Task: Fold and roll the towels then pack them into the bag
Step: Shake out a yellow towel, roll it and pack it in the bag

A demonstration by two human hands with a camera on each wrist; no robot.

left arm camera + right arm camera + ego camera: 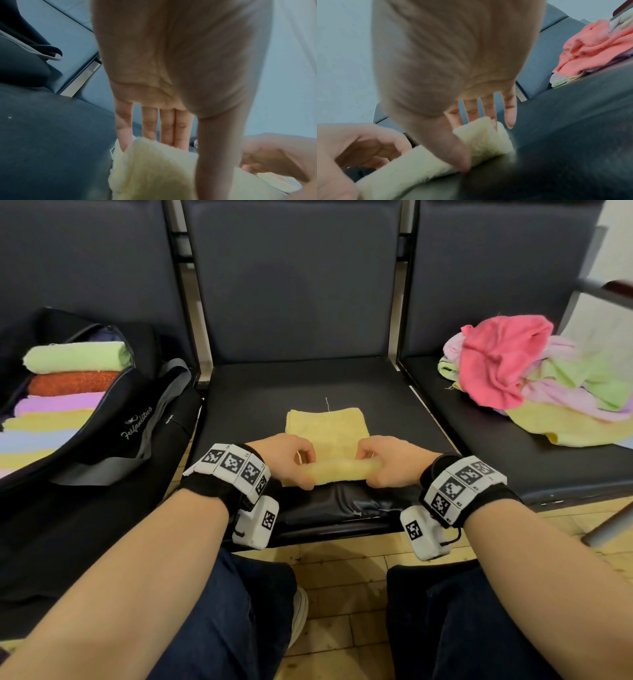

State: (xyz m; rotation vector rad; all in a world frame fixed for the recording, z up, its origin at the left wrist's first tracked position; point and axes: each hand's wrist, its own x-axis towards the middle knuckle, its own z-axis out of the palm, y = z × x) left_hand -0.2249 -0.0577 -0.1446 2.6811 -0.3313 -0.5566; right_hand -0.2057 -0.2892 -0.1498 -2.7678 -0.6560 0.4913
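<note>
The yellow towel (327, 436) lies half rolled on the middle seat (308, 385), its rolled near end gripped between the thumb and fingers of the left hand (286, 460) and right hand (387, 462), with the bag (113, 419) of rolled towels (68, 378) left and a loose pile (534, 381) right.

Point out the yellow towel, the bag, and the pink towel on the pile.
yellow towel (327, 424), head view, flat unrolled part.
bag (137, 419), head view, black side panel by the logo.
pink towel (496, 361), head view, middle of the crumpled cloth.
</note>
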